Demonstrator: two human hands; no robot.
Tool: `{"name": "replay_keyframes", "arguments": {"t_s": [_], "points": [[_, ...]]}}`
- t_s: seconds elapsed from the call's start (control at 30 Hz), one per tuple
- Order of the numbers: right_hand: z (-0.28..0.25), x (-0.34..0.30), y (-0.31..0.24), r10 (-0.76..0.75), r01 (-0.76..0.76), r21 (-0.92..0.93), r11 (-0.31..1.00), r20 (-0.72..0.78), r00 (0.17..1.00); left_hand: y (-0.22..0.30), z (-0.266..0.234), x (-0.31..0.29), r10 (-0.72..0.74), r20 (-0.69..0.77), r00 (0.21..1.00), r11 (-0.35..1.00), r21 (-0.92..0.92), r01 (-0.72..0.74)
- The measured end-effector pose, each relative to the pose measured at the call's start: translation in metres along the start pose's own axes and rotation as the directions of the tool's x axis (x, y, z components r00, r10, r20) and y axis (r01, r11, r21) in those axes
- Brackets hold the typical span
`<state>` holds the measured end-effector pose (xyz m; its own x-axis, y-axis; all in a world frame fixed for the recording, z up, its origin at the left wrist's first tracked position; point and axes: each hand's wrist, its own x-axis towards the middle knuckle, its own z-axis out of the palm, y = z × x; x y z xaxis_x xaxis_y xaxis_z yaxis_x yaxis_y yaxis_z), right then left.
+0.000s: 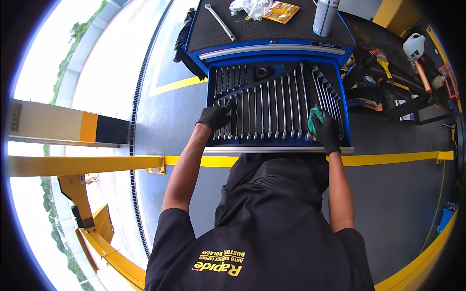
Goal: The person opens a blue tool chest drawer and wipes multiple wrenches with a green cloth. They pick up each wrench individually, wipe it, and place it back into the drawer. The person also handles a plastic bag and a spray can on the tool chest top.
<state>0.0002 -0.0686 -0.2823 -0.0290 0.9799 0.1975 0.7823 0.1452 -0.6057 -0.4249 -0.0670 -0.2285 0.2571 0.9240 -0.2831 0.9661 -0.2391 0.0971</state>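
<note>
Grey workshop floor [398, 194] lies under a blue tool cart [272, 48] with its drawer [276, 104] pulled out. Both arms stretch forward: the gloved left hand [216, 116] curls onto the small wrenches [224, 127], the gloved right hand [326, 131] clutches a green rag [315, 116].

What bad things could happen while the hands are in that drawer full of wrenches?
1. The open drawer might get pushed shut while both gloved hands are inside, pinching fingers.
2. The left hand rests on the small wrenches; it may knock some out of their slots.
3. The right hand holds a green rag that could snag on the wrench ends beside it.
</note>
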Motion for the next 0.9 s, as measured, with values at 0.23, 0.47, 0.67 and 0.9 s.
{"name": "replay_keyframes", "arguments": {"t_s": [0.23, 0.47, 0.67, 0.9], "points": [[-0.003, 0.0, -0.008, 0.024, -0.023, -0.049, 0.999, 0.038, 0.999, 0.008, 0.015, -0.003, -0.093, 0.063, 0.994, 0.982, 0.169, 0.081], [0.0, 0.0, -0.006, 0.007, -0.005, 0.048, 0.999, -0.046, 0.999, 0.03, 0.025, -0.036, -0.141, -0.37, 0.919, 0.986, -0.139, 0.095], [0.001, -0.001, -0.009, 0.017, -0.015, 0.012, 1.0, -0.151, 0.988, 0.082, 0.058, -0.064, -0.385, -0.348, 0.855, 0.921, -0.211, 0.329], [0.006, 0.006, 0.021, 0.164, -0.118, 0.224, 0.967, -0.196, 0.967, 0.092, 0.057, -0.059, -0.401, -0.292, 0.869, 0.91, -0.238, 0.339]]}}
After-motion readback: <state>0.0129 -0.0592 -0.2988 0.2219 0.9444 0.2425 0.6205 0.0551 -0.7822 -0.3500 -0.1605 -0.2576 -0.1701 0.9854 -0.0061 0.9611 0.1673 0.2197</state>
